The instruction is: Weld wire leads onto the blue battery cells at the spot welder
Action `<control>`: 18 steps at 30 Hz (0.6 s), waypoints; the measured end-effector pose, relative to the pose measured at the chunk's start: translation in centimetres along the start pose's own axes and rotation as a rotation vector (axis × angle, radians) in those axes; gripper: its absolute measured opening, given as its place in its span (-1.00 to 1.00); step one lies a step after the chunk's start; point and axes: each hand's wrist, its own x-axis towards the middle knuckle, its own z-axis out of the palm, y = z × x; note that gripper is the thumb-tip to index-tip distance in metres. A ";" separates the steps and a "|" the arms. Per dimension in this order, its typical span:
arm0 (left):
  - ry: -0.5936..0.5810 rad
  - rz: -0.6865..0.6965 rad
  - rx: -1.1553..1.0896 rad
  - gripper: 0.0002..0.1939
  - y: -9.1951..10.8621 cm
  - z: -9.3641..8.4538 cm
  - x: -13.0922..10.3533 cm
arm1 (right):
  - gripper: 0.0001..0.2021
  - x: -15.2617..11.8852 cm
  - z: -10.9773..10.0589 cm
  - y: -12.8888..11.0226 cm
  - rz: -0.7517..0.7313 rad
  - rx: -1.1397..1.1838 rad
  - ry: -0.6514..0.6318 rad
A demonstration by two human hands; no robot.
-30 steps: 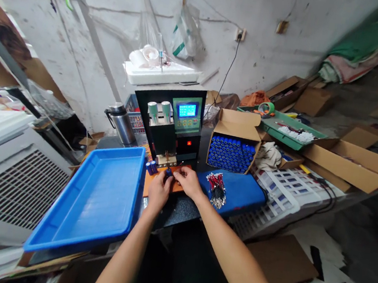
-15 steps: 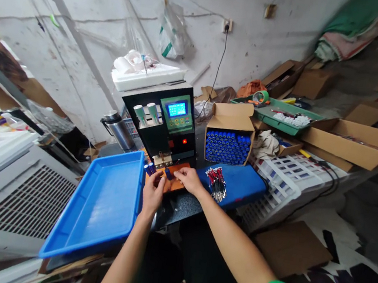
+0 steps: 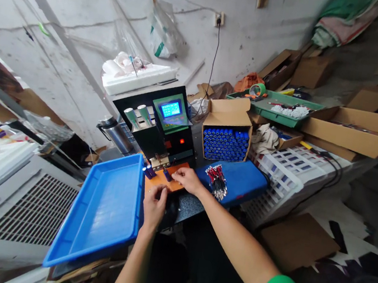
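Observation:
My right hand (image 3: 188, 179) is over the orange board (image 3: 178, 188), its fingertips pinched together beside a blue cylindrical battery cell (image 3: 167, 175). Whatever lies between those fingertips is too small to make out. That cell sits under the metal pins (image 3: 160, 161) of a black machine (image 3: 150, 140) with a lit display. Two more blue cells (image 3: 148, 171) stand at the board's left end. My left hand (image 3: 154, 206) is at the board's front edge, apart from the cells, with fingers curled towards the thumb. Its grip is hidden.
To the left lies a blue tray (image 3: 106, 205). A bundle of red and black wires (image 3: 217, 181) rests on a blue pad (image 3: 245, 180). Behind it stands a cardboard box (image 3: 230, 114) full of blue cells. A steel flask (image 3: 116, 134) is beside the machine.
My left hand has drawn back from the cell towards me, uncovering more of the orange board. The right hand stays beside the cell. The camera view has shifted slightly.

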 end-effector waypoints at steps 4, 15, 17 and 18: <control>-0.032 -0.068 -0.099 -0.74 0.7 0.3 0.8 | -0.88 -0.7 -0.2 -0.4 -0.054 -0.055 -0.122; 0.038 0.110 0.077 -0.80 1.2 0.8 1.4 | -0.87 -0.4 -0.1 0.0 -0.033 -0.002 -0.024; 0.037 0.195 0.160 -0.81 0.9 0.6 1.5 | -0.84 -0.4 -0.2 -0.3 -0.011 0.051 0.007; 0.007 0.223 0.185 -0.77 0.7 0.5 1.7 | -0.83 -0.4 -0.3 -0.5 0.009 0.079 0.015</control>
